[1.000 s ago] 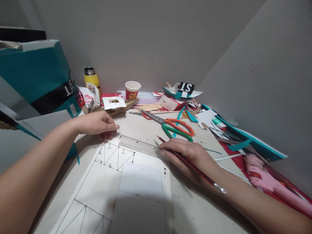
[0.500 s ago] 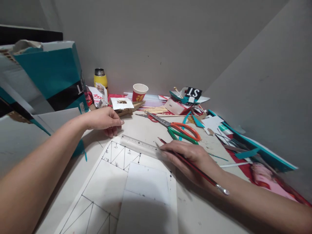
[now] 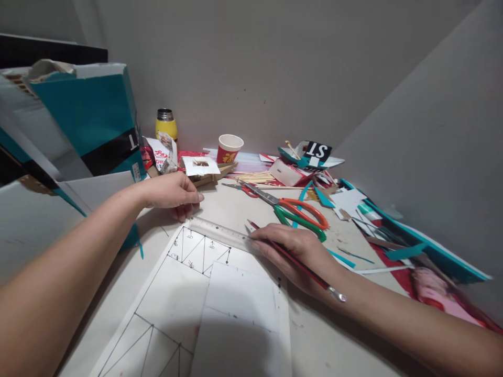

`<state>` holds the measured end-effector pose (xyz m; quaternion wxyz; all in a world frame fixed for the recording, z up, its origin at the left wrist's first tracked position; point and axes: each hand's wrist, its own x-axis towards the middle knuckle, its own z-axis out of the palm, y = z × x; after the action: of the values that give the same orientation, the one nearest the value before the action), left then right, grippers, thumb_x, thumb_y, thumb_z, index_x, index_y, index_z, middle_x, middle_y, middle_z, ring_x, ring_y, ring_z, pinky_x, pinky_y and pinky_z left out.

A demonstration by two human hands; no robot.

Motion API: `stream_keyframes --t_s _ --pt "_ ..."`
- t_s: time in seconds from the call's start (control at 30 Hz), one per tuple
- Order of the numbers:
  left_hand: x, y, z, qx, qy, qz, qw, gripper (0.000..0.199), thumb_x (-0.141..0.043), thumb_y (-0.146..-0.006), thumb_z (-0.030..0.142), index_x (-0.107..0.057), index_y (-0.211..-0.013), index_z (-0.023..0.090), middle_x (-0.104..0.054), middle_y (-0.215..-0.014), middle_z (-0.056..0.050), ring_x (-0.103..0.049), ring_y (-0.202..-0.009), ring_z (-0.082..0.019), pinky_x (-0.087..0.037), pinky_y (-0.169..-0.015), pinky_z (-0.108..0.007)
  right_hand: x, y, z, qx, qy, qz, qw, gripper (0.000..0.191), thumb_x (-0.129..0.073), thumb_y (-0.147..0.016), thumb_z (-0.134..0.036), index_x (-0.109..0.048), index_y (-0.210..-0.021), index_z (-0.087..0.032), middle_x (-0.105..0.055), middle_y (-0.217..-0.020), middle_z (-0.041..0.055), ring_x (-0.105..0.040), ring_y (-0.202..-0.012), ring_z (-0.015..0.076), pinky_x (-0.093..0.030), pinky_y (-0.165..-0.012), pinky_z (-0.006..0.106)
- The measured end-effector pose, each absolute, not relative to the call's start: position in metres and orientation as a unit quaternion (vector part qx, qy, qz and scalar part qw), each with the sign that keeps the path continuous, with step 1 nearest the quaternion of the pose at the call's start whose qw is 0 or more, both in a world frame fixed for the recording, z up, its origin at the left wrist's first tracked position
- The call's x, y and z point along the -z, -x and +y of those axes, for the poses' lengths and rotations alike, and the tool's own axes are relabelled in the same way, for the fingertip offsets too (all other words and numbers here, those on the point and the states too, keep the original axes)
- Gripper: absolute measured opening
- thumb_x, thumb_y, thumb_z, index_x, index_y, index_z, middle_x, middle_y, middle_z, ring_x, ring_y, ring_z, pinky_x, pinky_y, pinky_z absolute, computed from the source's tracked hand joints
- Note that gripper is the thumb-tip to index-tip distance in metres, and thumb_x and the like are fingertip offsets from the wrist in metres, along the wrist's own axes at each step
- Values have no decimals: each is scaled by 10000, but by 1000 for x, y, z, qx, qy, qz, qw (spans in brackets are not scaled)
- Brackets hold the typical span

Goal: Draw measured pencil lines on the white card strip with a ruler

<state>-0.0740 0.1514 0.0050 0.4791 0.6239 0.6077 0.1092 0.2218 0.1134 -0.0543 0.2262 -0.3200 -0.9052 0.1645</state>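
A clear ruler (image 3: pixel 218 232) lies slantwise across the top of a large white sheet (image 3: pixel 157 293) drawn with black lines, triangles and numbers. At the ruler's left end is my left hand (image 3: pixel 173 195), its fingers curled, thumb and fingertips close together; whether they grip the ruler is hidden. My right hand (image 3: pixel 298 248) pinches the ruler's right end and also holds a dark red pencil (image 3: pixel 302 267), its tip pointing up-left. A smaller white paper (image 3: pixel 239 298) covers part of the drawn sheet.
Orange and green scissors (image 3: pixel 283 204) lie beyond my right hand. Behind stand a red paper cup (image 3: pixel 229 149) and a yellow bottle (image 3: pixel 165 125). A teal box (image 3: pixel 94 110) rises at left. Thin sticks (image 3: pixel 255 178) and cardboard scraps (image 3: pixel 349 201) spread along the back and right.
The ruler has moved left along with my right hand, so its left end now reaches my left hand's fingertips. The camera view has shifted slightly.
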Motion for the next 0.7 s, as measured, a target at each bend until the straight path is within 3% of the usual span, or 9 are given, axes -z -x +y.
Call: stream_keyframes --t_s 0.7 --pt "1 75 153 -107 -632 604 474 261 -745 -757 427 -662 -637 212 -719 -608 -7 -694 -570 -178 -534 -571 -271 51 -210 112 -183 327 -901 221 224 -509 -997 -245 -728 -965 -214 -760 -873 72 -721 -768 199 -545 -671 311"
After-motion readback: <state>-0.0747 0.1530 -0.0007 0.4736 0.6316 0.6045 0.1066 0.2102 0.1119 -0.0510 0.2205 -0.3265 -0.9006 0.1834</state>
